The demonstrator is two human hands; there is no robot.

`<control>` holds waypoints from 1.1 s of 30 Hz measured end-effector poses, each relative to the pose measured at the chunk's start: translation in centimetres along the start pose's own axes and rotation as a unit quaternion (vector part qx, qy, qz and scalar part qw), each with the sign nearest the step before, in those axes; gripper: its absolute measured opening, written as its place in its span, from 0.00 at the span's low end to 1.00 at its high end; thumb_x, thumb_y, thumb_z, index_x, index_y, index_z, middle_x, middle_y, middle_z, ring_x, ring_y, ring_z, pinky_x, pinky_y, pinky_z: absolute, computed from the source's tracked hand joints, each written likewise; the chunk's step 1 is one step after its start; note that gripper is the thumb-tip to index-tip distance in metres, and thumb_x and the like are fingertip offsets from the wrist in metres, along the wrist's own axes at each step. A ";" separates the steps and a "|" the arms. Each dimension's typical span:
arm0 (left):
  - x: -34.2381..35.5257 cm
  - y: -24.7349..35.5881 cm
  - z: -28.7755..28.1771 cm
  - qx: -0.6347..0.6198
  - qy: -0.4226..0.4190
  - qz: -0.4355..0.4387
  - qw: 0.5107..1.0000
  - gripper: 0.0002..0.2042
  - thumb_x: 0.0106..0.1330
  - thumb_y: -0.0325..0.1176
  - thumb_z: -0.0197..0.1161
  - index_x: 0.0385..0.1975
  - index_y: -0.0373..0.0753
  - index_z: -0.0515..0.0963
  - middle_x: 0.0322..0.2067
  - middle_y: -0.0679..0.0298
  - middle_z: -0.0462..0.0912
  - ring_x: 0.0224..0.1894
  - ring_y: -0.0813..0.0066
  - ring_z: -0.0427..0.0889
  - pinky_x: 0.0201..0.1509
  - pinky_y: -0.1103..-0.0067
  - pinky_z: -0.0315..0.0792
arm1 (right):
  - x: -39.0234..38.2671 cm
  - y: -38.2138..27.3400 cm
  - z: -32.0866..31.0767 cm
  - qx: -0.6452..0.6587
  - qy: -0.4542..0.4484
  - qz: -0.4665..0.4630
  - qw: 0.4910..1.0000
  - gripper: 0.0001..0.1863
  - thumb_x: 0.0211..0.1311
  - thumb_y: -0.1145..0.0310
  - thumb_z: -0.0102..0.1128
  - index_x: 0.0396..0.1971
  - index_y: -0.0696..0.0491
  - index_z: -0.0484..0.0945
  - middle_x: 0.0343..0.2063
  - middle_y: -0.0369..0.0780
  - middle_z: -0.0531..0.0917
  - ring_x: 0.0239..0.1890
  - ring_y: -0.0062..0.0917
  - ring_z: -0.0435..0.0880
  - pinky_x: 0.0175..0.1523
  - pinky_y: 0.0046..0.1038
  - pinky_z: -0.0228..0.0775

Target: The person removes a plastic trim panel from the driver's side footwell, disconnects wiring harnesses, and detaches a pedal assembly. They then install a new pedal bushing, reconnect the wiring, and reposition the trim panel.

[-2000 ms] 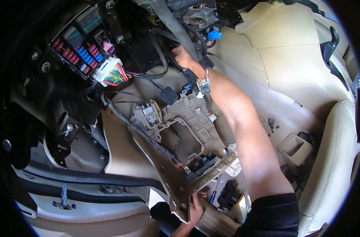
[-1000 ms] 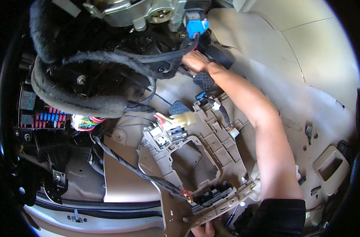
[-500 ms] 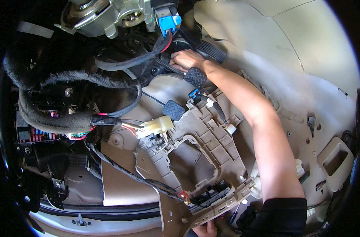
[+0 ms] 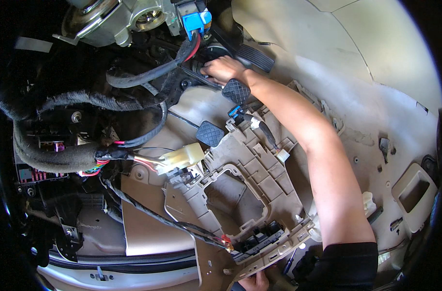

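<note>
Two hands work apart: your right hand (image 4: pixel 223 69) is beyond the far edge of the beige panel (image 4: pixel 274 186), past a black pedal pad (image 4: pixel 236 91), fingers curled, on what I can't tell; your left hand (image 4: pixel 256 281) is at its near edge, grip hidden. You're apparently working behind the pad; moving on calls for wrist clearance.

Two hands (image 4: pixel 225 69) (image 4: pixel 256 281); three pedals (image 4: pixel 236 91) (image 4: pixel 210 134) (image 4: pixel 256 58); two blue connectors (image 4: pixel 196 22) (image 4: pixel 235 112)

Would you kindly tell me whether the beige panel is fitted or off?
Off: the beige panel has its ribbed back exposed, near the pedals.
</note>
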State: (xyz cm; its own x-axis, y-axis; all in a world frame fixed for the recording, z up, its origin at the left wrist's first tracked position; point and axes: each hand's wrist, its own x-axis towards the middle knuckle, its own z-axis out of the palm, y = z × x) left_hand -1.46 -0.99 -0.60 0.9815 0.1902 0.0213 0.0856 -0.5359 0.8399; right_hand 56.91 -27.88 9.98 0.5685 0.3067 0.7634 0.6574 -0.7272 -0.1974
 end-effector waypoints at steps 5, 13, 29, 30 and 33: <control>0.0 0.0 0.0 -0.001 -0.001 -0.002 1.000 0.10 0.77 0.25 0.60 0.53 0.31 0.82 0.49 0.53 0.87 0.54 0.60 0.85 0.64 0.64 0.74 | -0.3 -0.7 -0.3 0.012 0.013 0.005 1.000 0.16 0.60 0.69 0.68 0.48 0.47 0.83 0.43 0.42 0.88 0.48 0.44 0.87 0.50 0.46 0.81; 0.3 0.2 0.1 -0.003 0.003 -0.001 1.000 0.10 0.76 0.24 0.60 0.53 0.31 0.82 0.49 0.53 0.87 0.54 0.61 0.85 0.63 0.65 0.74 | -0.5 -1.3 -1.1 0.095 -0.004 0.097 0.991 0.17 0.62 0.66 0.70 0.51 0.46 0.83 0.43 0.46 0.89 0.49 0.47 0.88 0.55 0.47 0.81; 0.3 0.8 0.6 -0.014 0.003 0.003 1.000 0.11 0.76 0.22 0.60 0.54 0.31 0.81 0.49 0.54 0.87 0.54 0.62 0.84 0.62 0.67 0.75 | -0.6 -0.9 0.2 0.093 0.032 0.114 0.989 0.21 0.55 0.71 0.69 0.51 0.45 0.87 0.44 0.45 0.90 0.47 0.45 0.89 0.53 0.43 0.83; 0.2 0.9 0.7 -0.015 0.001 0.002 1.000 0.11 0.76 0.22 0.60 0.54 0.32 0.81 0.49 0.54 0.87 0.54 0.62 0.84 0.62 0.67 0.75 | -0.6 -0.8 0.2 0.077 0.055 0.120 0.988 0.21 0.55 0.72 0.69 0.51 0.45 0.87 0.44 0.45 0.90 0.47 0.45 0.89 0.54 0.42 0.83; 0.1 1.5 0.7 -0.013 0.003 0.004 1.000 0.11 0.76 0.22 0.60 0.54 0.32 0.81 0.49 0.54 0.87 0.54 0.63 0.84 0.61 0.67 0.76 | -0.5 -0.8 0.5 0.088 0.065 0.125 0.986 0.22 0.53 0.73 0.68 0.50 0.45 0.88 0.44 0.45 0.90 0.47 0.45 0.89 0.55 0.43 0.83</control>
State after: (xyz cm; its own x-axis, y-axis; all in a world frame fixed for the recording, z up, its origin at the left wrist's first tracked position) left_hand -1.08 -2.35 0.33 0.9811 0.1908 0.0312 0.0731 -0.5152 0.8539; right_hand 56.35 -27.18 9.47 0.6622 0.0419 0.7481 0.5878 -0.6483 -0.4840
